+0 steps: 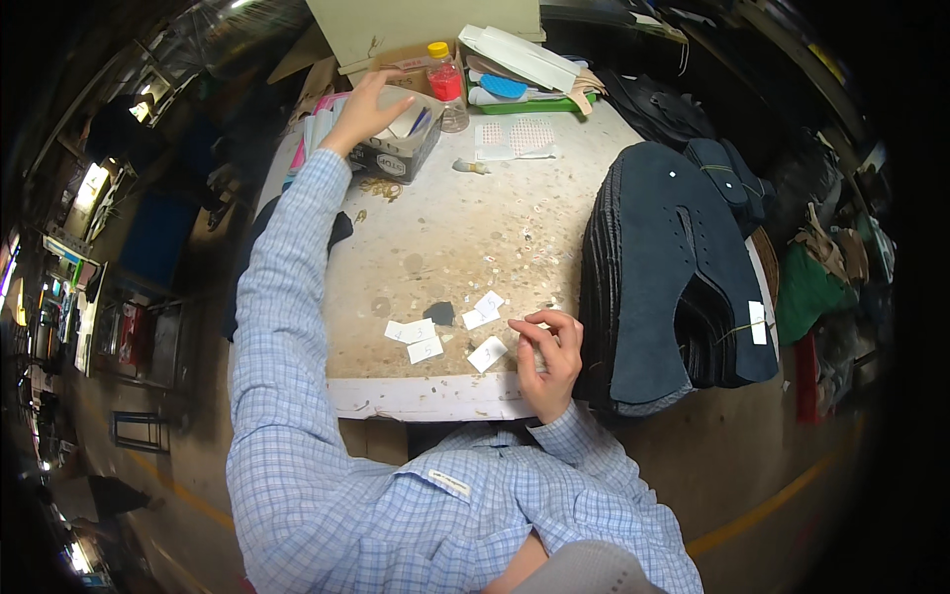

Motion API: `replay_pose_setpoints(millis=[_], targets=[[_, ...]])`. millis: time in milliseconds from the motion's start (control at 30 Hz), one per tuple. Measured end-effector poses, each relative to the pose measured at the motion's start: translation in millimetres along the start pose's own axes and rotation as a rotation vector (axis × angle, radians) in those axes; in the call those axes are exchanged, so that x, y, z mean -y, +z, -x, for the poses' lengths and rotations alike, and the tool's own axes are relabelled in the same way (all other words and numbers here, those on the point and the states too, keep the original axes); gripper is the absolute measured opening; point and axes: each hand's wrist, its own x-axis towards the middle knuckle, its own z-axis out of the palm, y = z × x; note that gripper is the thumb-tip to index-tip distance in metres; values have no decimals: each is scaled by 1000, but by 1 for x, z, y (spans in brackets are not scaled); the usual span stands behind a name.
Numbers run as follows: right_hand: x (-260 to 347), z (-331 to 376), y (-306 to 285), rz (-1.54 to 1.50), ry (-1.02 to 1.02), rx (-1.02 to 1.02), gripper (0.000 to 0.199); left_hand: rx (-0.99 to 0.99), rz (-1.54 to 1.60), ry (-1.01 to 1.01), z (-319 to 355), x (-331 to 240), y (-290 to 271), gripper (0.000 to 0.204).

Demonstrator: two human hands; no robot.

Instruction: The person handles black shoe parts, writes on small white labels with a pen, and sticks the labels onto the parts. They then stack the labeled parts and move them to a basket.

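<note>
Left hand [368,111] is held with fingers spread over the bin [424,156]; the right hand [552,364] is half-curled beside paper slips [487,354] near the table's [435,396] front edge, its grip unclear. Slips, probably light and bendable, are best pinched by their edges. Rightward space is blocked by stacked dark pieces [648,247].

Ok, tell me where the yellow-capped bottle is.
In the head view, the bottle stands near the far end of the table, slightly left of centre, between the dark container and the green tray.

Bright tabletop [381,233], dim surroundings, glaring lights [92,188] at left, curved, dark-rimmed edges
</note>
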Motion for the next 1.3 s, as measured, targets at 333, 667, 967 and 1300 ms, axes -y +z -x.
replay_pose_setpoints(millis=[333, 667, 967, 1300], targets=[[3, -4, 1, -51, -15, 84, 28, 168, -259, -178, 71, -2, -36, 26], [4, -6, 0, -93, 20, 109, 29, -319, -167, -345, -14, 37, -102, 32], [3, -10, 3, -138, 100, 68, 26, -300, -205, -377, -88, 94, 37, 27], [-2, -3, 5, -181, 63, 115, 25, -66, -142, -227, -17, 46, 9, 40]])
